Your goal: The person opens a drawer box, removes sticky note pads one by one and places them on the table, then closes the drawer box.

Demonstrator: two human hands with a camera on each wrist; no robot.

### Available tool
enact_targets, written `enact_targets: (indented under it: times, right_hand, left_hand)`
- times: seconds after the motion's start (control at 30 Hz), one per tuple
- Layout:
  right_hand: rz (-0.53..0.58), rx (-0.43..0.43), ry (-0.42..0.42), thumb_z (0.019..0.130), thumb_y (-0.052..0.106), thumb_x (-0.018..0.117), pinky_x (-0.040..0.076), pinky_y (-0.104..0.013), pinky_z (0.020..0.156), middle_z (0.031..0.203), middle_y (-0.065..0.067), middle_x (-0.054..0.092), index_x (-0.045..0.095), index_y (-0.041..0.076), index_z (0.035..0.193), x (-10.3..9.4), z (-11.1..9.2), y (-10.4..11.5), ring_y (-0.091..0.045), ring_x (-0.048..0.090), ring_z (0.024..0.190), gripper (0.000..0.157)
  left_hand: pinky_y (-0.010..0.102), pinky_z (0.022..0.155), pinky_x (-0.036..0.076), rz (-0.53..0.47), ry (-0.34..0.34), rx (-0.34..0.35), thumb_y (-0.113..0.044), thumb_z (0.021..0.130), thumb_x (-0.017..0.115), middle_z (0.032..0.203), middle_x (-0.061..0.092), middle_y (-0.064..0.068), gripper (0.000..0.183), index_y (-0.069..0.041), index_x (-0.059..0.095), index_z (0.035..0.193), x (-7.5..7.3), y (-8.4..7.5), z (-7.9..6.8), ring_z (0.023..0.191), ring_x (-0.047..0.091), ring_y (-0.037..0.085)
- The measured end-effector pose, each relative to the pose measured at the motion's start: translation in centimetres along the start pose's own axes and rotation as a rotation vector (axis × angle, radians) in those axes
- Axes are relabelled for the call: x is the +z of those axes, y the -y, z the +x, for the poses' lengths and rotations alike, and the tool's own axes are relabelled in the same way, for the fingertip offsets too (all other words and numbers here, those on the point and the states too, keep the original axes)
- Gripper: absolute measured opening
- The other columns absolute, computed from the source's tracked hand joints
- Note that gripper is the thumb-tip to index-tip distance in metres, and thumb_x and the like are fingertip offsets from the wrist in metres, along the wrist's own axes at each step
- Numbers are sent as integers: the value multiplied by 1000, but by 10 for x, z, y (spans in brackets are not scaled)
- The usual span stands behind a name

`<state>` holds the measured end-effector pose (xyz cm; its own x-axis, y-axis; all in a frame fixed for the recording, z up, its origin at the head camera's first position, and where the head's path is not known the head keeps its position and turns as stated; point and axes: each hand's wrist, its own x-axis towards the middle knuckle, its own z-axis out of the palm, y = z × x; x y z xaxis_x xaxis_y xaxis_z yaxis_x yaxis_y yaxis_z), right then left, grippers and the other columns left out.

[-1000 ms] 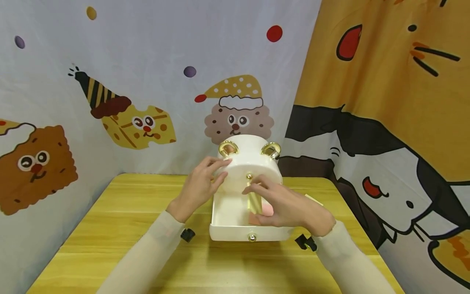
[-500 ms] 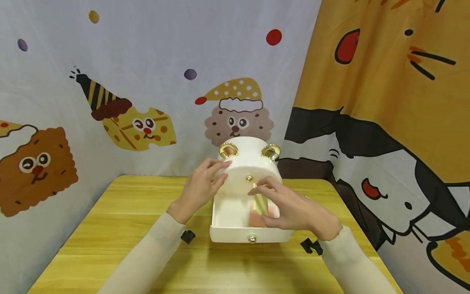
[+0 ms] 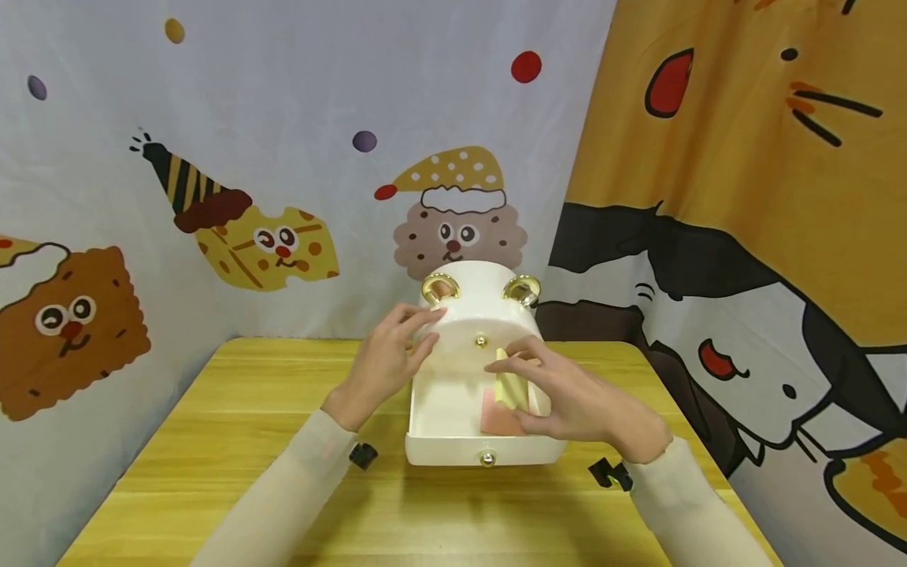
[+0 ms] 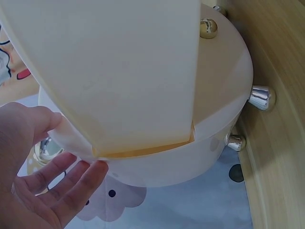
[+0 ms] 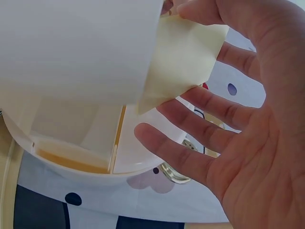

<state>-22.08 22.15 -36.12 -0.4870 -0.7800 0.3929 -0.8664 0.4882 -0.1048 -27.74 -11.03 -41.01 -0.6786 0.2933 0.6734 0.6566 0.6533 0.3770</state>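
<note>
A white box [image 3: 475, 311] with gold ear-like rings stands on the table, its lower drawer [image 3: 446, 450] pulled out toward me. My right hand [image 3: 577, 394] pinches a yellow sticky note [image 3: 512, 383] between thumb and fingers, over the drawer's right side. In the right wrist view the yellow sticky note [image 5: 186, 57] hangs beside the drawer wall. A pink sticky note [image 3: 498, 417] lies on the drawer floor, partly covered by the right hand and the yellow one. My left hand [image 3: 383, 358] rests against the box's left side, fingertips [image 4: 97, 169] at its front edge beside the drawer.
The light wooden table [image 3: 283, 441] spreads around the box. Behind it hangs a printed cloth [image 3: 283, 102] with cartoon figures, and an orange one [image 3: 737, 157] at the right. Gold knobs sit on the box front [image 3: 481, 341] and the drawer front [image 3: 486, 458].
My right hand has moved to the right with the yellow sticky note, and more of the pink one shows. The left hand has stayed at the box's side.
</note>
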Motion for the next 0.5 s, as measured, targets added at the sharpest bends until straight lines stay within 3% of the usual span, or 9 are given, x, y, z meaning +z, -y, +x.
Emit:
enact_targets:
  times: [0.17, 0.5]
  right_hand:
    - [-14, 14, -2, 92, 16, 93, 68, -42, 98, 151, -10, 63, 70, 24, 158, -4, -3, -1, -23, 69, 127, 71]
    - [-10, 42, 0, 93, 17, 94, 64, -36, 90, 154, -14, 63, 67, 24, 163, -7, -14, -7, -24, 68, 127, 75]
  left_hand:
    - [38, 80, 73, -5, -4, -4, -18, 112, 81, 134, 74, 14, 42, -18, 78, 154, 0, -1, 1, 99, 83, 32]
    - [37, 80, 73, -1, 2, -4, -18, 113, 81, 134, 74, 13, 42, -19, 78, 154, -1, -1, 1, 101, 82, 30]
